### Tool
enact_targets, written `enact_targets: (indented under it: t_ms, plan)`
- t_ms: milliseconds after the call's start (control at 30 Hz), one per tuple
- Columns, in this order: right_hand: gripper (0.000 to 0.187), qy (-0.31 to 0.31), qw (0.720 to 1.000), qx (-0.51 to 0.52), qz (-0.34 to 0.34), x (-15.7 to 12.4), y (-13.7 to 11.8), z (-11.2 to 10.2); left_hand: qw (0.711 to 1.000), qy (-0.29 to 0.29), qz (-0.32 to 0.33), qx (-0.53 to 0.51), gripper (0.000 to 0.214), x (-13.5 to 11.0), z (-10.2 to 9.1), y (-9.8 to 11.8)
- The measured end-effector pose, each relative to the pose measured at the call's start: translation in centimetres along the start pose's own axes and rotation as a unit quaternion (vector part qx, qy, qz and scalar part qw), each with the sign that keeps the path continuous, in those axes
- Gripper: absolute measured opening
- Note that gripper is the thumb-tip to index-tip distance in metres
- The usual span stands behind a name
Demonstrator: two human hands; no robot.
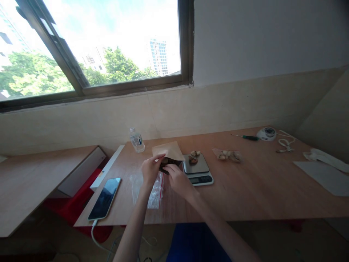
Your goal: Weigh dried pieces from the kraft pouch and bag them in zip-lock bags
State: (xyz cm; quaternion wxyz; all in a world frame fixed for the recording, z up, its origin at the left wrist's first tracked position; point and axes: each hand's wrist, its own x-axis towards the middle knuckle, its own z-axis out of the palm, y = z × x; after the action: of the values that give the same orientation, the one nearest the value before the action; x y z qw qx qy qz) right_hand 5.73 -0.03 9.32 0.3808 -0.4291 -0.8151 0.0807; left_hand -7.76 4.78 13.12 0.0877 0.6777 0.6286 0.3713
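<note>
In the head view a brown paper bag (169, 151) is held above the table with its mouth turned towards me, the inside dark. My left hand (149, 171) is closed on the bag's left edge. At the lower lip of the mouth, the fingers of my right hand (178, 181) are closed on the bag; some fingertips are hidden. Just right of it stands a kitchen scale (203, 165) with a few brown and pale dried pieces (193, 159), perhaps dried mushrooms, on its plate. Under my wrists lie clear zip bags (155, 194).
A clear bag of pale dried pieces (227, 155) lies right of the scale. Farther right are a screwdriver (249, 138), a white dome camera (267, 134) and a white sheet (321, 176). On the left are a water bottle (137, 142) and a plugged-in phone (105, 198) near the table edge.
</note>
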Motion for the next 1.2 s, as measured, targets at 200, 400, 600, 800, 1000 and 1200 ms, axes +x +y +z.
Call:
enact_targets:
  t_ms: [200, 400, 600, 800, 1000, 1200]
  plan:
    - [0.039, -0.167, 0.967, -0.162, 0.104, 5.2, 0.3, 3.5, 1.0, 0.022, -0.001, 0.007, 0.017, -0.8, 0.1, -0.3]
    - [0.036, -0.169, 0.955, -0.193, 0.146, 6.8, 1.2, 5.0, 1.0, 0.022, -0.007, -0.006, 0.017, -1.1, -0.1, -0.6]
    - [0.036, -0.17, 0.952, -0.198, 0.161, 5.7, 1.6, 4.2, 1.0, 0.024, -0.008, -0.017, 0.016, -1.2, 0.3, -0.4]
    - [0.036, -0.173, 0.95, -0.193, 0.176, 5.5, 1.9, 3.7, 0.999, 0.019, -0.003, -0.028, 0.016, -1.4, 0.7, -0.2]
    - [0.039, -0.166, 0.955, -0.178, 0.171, 4.9, 1.6, 2.4, 1.0, 0.021, -0.01, -0.017, 0.018, -1.6, 0.7, -0.2]
    - [0.036, -0.138, 0.966, -0.167, 0.143, 3.5, 1.0, 1.8, 1.0, 0.019, -0.007, -0.009, 0.017, -1.5, 0.5, 0.1]
